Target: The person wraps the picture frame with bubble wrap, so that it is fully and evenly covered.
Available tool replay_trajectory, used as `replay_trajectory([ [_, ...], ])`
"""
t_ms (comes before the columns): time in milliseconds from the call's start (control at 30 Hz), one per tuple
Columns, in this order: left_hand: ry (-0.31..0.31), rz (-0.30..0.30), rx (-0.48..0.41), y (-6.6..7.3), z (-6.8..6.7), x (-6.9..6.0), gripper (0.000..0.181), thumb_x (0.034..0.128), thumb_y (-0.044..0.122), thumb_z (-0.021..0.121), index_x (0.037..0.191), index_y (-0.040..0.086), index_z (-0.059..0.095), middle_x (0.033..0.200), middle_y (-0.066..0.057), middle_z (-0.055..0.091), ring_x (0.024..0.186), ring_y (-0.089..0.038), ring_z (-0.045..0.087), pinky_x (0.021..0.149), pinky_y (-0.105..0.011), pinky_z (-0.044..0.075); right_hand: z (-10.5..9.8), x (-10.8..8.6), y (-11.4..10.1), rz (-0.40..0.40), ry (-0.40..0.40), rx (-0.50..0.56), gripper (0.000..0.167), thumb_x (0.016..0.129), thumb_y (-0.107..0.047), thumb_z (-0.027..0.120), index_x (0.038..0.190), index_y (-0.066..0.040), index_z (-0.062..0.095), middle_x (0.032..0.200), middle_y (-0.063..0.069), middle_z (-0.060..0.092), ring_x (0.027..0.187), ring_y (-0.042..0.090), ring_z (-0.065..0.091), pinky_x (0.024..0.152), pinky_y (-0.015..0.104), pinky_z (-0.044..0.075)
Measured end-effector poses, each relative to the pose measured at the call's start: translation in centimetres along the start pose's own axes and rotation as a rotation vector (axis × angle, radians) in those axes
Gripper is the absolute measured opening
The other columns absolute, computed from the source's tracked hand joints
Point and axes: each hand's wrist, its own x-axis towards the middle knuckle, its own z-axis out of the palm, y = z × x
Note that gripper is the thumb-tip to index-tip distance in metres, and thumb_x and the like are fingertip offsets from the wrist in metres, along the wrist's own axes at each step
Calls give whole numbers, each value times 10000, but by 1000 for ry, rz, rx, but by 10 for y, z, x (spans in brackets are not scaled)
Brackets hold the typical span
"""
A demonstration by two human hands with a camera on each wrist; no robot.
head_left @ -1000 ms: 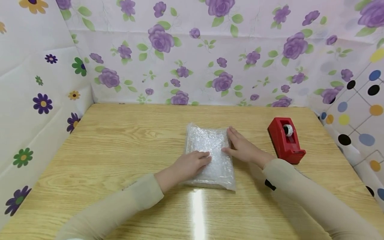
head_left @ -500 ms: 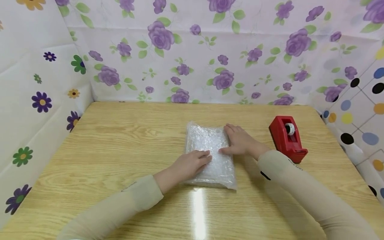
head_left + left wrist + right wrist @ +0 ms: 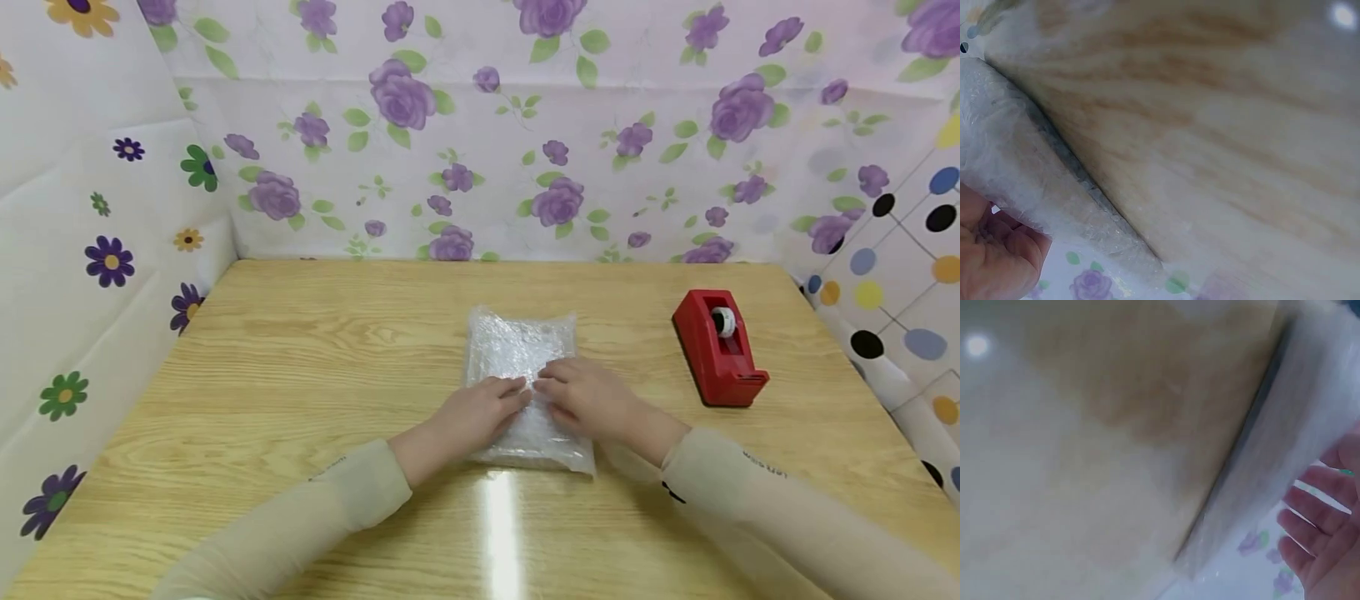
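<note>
A flat package in clear bubble wrap [image 3: 513, 342] lies on the wooden table, upper edge slightly ruffled. My left hand [image 3: 468, 417] rests on its left half, fingers reaching to the middle. From the right, my right hand [image 3: 596, 402] lies over the other half, its fingertips close to those of the left. In the left wrist view the wrap [image 3: 1029, 140] shows at the left, with the left hand [image 3: 1000, 256] on it, fingers loosely bent. In the blurred right wrist view the right hand's fingers [image 3: 1316, 509] are spread beside the wrapped package [image 3: 1291, 431].
A red tape dispenser [image 3: 720, 354] with a small roll of tape stands right of the package. The wooden table [image 3: 300, 358] ends at a flower-patterned cloth [image 3: 480, 167] behind. More patterned cloth hangs at the left and right sides.
My right hand first slid a little inward along the package's upper right edge, then came down toward the middle, beside the left fingertips. The left hand and package stayed nearly still.
</note>
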Motion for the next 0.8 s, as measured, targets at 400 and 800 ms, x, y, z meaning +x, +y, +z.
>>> replay_trajectory([
  [400, -3, 5, -112, -5, -4, 2, 326, 946, 126, 556, 1254, 29, 599, 1307, -176, 573, 1183, -316, 566, 990, -403, 483, -1, -10, -7, 53, -155, 126, 431, 931, -280, 586, 1260, -1, 599, 1314, 158, 580, 1212, 322, 548, 1042, 485, 418],
  [800, 7, -33, -139, -24, -3, 16, 308, 960, 134, 546, 1234, 5, 603, 1299, -188, 574, 1192, -322, 560, 1028, -397, 452, 4, 5, 14, 63, -170, 123, 441, 962, -279, 545, 1307, -5, 561, 1365, 147, 540, 1279, 309, 494, 1095, 482, 358],
])
